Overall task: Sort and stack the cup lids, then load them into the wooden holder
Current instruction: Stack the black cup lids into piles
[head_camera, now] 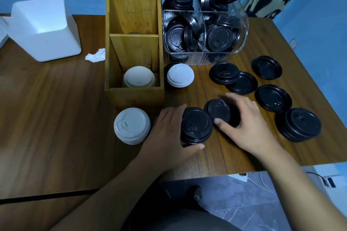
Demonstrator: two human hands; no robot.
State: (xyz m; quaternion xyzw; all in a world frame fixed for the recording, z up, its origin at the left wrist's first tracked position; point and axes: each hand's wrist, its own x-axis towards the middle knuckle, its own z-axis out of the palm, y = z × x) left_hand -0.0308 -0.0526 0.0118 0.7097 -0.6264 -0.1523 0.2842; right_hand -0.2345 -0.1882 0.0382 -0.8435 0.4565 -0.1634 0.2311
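1. Centrally, on a brown wood-grain table, the left hand curls round a stack of black lids. The right hand pinches a smaller black lid just beside it.
2. Left of the hands stands a tall wooden holder, with white lids in its nearest compartment.
3. A clear bin of black lids sits far right, with loose black lids nearer.
4. Blue walls surround the table, and grey floor tiles show below its near edge.
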